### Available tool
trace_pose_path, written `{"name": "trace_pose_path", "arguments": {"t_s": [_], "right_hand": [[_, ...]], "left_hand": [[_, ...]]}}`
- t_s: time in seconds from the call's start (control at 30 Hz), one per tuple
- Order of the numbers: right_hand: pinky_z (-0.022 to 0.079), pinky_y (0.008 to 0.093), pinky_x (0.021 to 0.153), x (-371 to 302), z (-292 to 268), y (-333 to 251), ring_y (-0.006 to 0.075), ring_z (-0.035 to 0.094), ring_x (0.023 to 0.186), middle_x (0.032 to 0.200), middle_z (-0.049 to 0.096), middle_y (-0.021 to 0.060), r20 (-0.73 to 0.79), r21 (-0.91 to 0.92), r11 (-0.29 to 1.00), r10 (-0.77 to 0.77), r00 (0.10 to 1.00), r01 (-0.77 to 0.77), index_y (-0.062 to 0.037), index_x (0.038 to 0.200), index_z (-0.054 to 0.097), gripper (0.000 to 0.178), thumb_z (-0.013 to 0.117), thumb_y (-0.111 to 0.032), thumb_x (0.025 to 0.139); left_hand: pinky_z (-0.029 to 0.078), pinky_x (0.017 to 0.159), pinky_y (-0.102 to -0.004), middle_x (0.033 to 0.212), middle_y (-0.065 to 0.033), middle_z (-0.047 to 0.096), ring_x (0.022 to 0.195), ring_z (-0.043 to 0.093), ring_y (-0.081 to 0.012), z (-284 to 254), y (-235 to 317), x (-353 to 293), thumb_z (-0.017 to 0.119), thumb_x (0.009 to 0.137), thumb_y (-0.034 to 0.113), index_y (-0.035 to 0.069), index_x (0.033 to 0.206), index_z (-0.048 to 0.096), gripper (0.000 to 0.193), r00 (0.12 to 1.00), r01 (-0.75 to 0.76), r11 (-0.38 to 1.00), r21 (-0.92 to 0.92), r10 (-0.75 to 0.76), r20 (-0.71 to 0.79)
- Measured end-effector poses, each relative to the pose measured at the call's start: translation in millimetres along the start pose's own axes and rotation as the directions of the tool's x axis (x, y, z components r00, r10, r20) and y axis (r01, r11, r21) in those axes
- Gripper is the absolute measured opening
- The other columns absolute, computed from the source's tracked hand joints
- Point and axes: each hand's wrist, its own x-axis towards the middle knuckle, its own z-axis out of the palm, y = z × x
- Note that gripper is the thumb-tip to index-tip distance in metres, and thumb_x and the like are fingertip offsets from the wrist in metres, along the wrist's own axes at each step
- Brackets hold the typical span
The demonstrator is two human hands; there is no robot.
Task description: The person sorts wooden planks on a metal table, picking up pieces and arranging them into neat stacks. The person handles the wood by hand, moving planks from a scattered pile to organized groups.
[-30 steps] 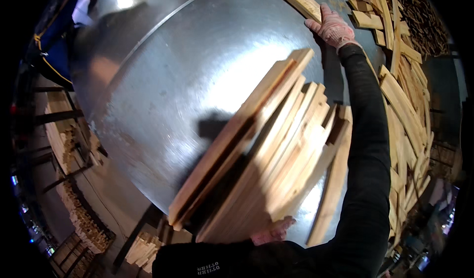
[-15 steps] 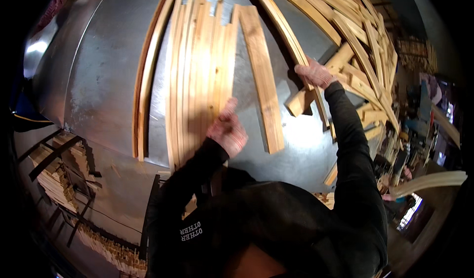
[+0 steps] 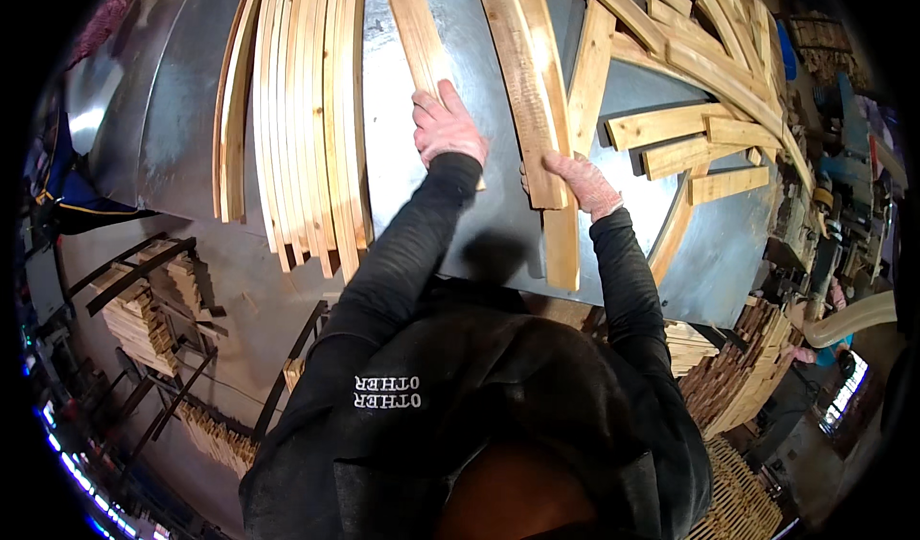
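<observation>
One left grip point(image 3: 448, 132), one right grip point(image 3: 588, 185), over a dozen long planks point(image 3: 522, 90), at least four short blocks point(image 3: 728, 185)

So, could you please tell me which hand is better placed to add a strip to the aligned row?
Probably the left hand: it is on a strip near the aligned row, whereas the right hand is farther off, gripping another plank.

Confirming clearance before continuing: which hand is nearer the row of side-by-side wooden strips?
Left. The left hand is just to the right of the row, on a separate board; the right hand is farther right, gripping another board.
</observation>
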Motion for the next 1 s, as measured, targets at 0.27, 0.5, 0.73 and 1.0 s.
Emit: {"name": "trace_pose_path", "arguments": {"t_s": [0.27,0.5,0.73,1.0], "right_hand": [[0.048,0.0453,0.093,2,86,0,0.0448,0.061,0.107,0.105,0.065,0.0318,-0.046,-0.756,0.620,-0.370,0.928,0.210,0.0061,0.113,0.063,0.073,0.046,-0.062,0.094],[0.041,0.0431,0.103,76,111,-77,0.0392,0.055,0.122,0.127,0.061,0.0246,0.018,-0.926,0.371,-0.131,0.991,0.065,0.0029,0.125,0.060,0.077,0.043,-0.065,0.093],[0.041,0.0496,0.103,126,42,-106,0.0447,0.050,0.124,0.128,0.053,0.0301,-0.190,-0.981,0.132,-0.754,0.628,-0.139,-0.0043,0.144,0.034,0.084,0.069,-0.046,0.080],[0.049,0.0442,0.092,42,80,-64,0.0385,0.062,0.109,0.120,0.060,0.0278,0.082,-0.764,0.616,-0.202,0.976,0.192,-0.0023,0.146,0.027,0.071,0.057,-0.033,0.089]], "left_hand": [[0.049,0.093,-0.0374,0.116,-0.0202,0.064,0.106,0.062,-0.0311,18,-35,15,0.073,0.079,0.032,-0.002,0.138,0.041,0.075,0.995,0.065,0.509,-0.858,0.032,0.094],[0.050,0.091,-0.0339,0.106,-0.0180,0.067,0.099,0.065,-0.0279,-9,-50,-48,0.073,0.082,0.030,-0.005,0.133,0.048,0.067,0.990,-0.055,0.651,-0.757,0.135,0.045],[0.041,0.106,-0.0435,0.135,-0.0319,0.048,0.125,0.051,-0.0407,-2,-47,-55,0.070,0.079,0.026,-0.002,0.153,0.015,0.097,0.979,0.199,0.806,-0.557,-0.133,0.157],[0.044,0.100,-0.0498,0.134,-0.0277,0.048,0.121,0.052,-0.0414,-8,-103,-50,0.065,0.086,0.027,0.000,0.155,0.005,0.096,0.985,0.055,0.950,-0.307,-0.101,-0.137]]}}
